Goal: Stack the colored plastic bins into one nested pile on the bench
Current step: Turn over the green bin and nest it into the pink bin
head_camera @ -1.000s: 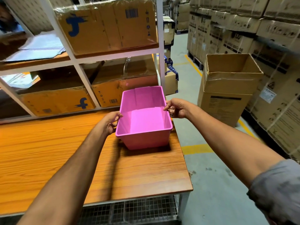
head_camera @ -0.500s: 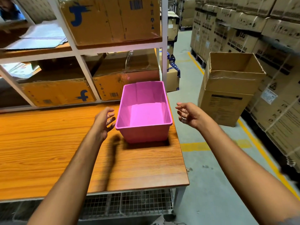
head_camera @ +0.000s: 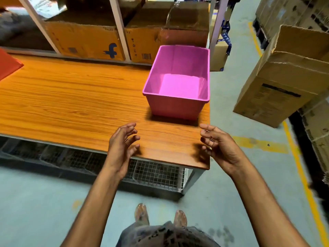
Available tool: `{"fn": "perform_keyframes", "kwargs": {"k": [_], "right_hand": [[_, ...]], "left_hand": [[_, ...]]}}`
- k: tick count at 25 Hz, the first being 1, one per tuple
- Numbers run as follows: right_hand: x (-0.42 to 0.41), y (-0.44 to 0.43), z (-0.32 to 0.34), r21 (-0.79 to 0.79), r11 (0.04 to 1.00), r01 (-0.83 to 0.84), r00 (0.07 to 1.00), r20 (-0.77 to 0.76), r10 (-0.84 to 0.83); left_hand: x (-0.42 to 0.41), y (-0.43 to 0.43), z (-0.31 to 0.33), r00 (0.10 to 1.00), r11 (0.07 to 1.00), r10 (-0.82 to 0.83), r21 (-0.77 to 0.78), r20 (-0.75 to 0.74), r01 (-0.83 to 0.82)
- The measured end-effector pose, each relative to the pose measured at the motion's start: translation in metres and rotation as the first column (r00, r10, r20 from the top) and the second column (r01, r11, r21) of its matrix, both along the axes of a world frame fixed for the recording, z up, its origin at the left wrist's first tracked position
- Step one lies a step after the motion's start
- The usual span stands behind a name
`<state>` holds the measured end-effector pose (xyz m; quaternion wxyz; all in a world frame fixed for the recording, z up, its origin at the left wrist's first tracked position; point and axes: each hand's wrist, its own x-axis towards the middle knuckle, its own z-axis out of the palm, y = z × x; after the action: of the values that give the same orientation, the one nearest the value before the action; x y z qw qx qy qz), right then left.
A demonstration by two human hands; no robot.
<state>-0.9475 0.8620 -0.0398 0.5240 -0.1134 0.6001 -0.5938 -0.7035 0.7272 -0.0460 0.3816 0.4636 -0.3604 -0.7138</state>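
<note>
Standing on the bench [head_camera: 71, 104], the pink bin [head_camera: 178, 82] lies beyond both empty, loose-fingered hands: left hand [head_camera: 121, 145], right hand [head_camera: 219, 145].

The bin [head_camera: 178, 104] by the surface's right edge is bright magenta-pink all over, paler on its inner floor. The surface [head_camera: 71, 97] is orange-brown with a streaked wood-grain pattern. A plain red object [head_camera: 8, 65] pokes in at its left edge. Behind the far edge, a tan cardboard box [head_camera: 83, 41] bears a blue logo between white shelf posts [head_camera: 119, 27]. The floor [head_camera: 231, 193] is pale grey-green with yellow lines [head_camera: 299, 168].
</note>
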Motion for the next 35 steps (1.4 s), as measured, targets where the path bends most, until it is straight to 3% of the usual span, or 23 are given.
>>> {"fn": "perform_keyframes", "kwargs": {"k": [5,7,8,9,11,13,16,19,25,27,30,35], "right_hand": [[0.055,0.009,-0.009,0.046,0.997,-0.059,0.997,0.057,0.057],[0.087,0.01,-0.013,0.05,0.994,-0.102,0.995,0.015,0.101],[0.107,0.009,-0.017,0.052,0.99,-0.134,0.988,-0.072,0.137],[0.127,0.008,-0.021,0.058,0.983,-0.173,0.962,-0.204,0.181],[0.171,0.005,-0.03,0.069,0.962,-0.265,0.835,-0.483,0.265],[0.221,-0.003,-0.039,0.089,0.933,-0.349,0.708,-0.627,0.325],[0.307,-0.02,-0.047,0.06,0.892,-0.448,0.68,-0.625,0.383],[0.39,-0.044,-0.056,0.082,0.835,-0.545,0.584,-0.677,0.447],[0.501,-0.111,-0.057,0.237,0.658,-0.715,0.106,-0.893,0.437],[0.53,-0.14,-0.055,0.259,0.627,-0.734,0.029,-0.911,0.411],[0.57,-0.188,-0.06,0.217,0.614,-0.759,0.07,-0.911,0.408],[0.628,-0.289,-0.08,0.136,0.611,-0.78,0.181,-0.885,0.428]], "left_hand": [[0.052,0.034,-0.014,0.995,0.993,0.025,0.114,-0.094,-0.014],[0.078,0.041,-0.02,0.995,0.995,0.029,0.102,-0.093,-0.02],[0.094,0.044,-0.024,0.999,0.999,0.023,0.042,-0.022,-0.022],[0.111,0.047,-0.03,0.99,0.997,0.009,-0.075,0.139,0.001],[0.151,0.055,-0.043,0.84,0.911,0.028,-0.36,0.542,0.202],[0.195,0.064,-0.048,0.703,0.817,0.057,-0.438,0.709,0.375],[0.276,0.07,-0.058,0.669,0.853,0.076,-0.396,0.739,0.341],[0.362,0.066,-0.067,0.566,0.868,0.161,-0.389,0.808,0.308],[0.485,0.034,-0.065,0.286,0.863,0.327,-0.407,0.901,0.298],[0.509,0.011,-0.066,0.237,0.866,0.344,-0.405,0.908,0.292],[0.541,-0.03,-0.067,0.25,0.882,0.353,-0.41,0.902,0.233],[0.591,-0.125,-0.075,0.398,0.915,0.36,-0.403,0.844,0.025]]}}
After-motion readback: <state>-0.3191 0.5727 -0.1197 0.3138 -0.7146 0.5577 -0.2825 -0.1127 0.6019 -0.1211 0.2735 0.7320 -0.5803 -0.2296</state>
